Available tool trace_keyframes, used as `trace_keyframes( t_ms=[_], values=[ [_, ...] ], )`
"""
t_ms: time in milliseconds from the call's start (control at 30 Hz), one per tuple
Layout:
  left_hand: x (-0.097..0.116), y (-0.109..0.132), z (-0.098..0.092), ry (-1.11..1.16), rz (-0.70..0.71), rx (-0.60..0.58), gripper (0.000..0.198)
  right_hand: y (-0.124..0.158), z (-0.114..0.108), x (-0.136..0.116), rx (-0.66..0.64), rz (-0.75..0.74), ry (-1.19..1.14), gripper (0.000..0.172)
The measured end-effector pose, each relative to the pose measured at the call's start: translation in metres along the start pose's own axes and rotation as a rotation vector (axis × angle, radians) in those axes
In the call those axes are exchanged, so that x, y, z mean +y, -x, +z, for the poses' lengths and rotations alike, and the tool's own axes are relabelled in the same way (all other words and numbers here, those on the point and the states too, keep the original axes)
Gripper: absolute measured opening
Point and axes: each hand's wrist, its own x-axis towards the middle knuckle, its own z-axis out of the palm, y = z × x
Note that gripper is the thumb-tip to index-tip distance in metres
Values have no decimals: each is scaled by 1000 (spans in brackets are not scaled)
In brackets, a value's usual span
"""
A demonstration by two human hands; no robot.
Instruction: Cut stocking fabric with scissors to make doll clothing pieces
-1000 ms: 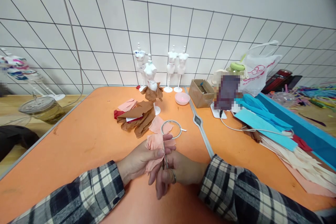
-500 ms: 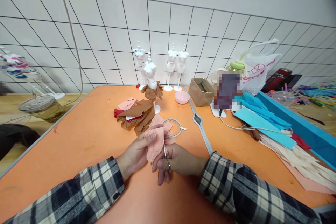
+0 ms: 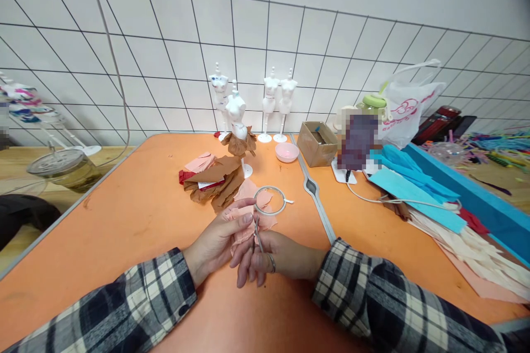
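Observation:
Between its thumb and fingers, my left hand (image 3: 219, 237) pinches a pink crepe piece (image 3: 241, 227) above the orange table. My right hand (image 3: 269, 256) grips small metal scissors (image 3: 257, 231), whose blades are parted at the right edge of the pink piece. My fingers hide the scissors' handles. Just beyond my hands, more pink pieces (image 3: 245, 189) lie on the table, partly under a round hoop (image 3: 270, 200). Brown crumpled sheets (image 3: 219, 179) lie to the left of them. Behind stands a white mannequin (image 3: 236, 110) with a brown ruffled skirt (image 3: 241, 143).
More white mannequins (image 3: 271, 96) stand along the wall. A pink bowl (image 3: 287, 153), a cardboard box (image 3: 318, 144) and a pixelated phone (image 3: 356, 140) are at the back right. Blue sheets (image 3: 418, 193) and cream strips (image 3: 476, 248) lie along the right side.
The scissors' blades have parted and moved slightly left against the pink piece. My right hand's fingers have shifted left, and the pink piece looks more bunched in my left hand.

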Motion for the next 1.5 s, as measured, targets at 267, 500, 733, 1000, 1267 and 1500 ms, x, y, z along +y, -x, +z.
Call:
trace_keyframes(
  t_ms=[267, 500, 733, 1000, 1267, 1500],
  values=[
    [0, 3, 5, -10, -35, -40, 58, 0, 2, 0, 15, -16, 47, 68],
    [-1, 5, 7, -55, -70, -51, 58, 0, 3, 8, 32, -19, 59, 64],
    [-2, 3, 5, -60, -78, -86, 54, -1, 5, 4, 16, -22, 55, 65],
    [-3, 2, 5, -66, -75, -108, 53, 1, 6, 5, 24, -68, 70, 61],
    [-4, 0, -3, -141, -69, -150, 59, 0, 11, -3, 25, -219, 83, 54],
    [-4, 2, 0, -145, -89, -131, 57, -3, 8, 7, -20, -221, 79, 55]
  ],
)
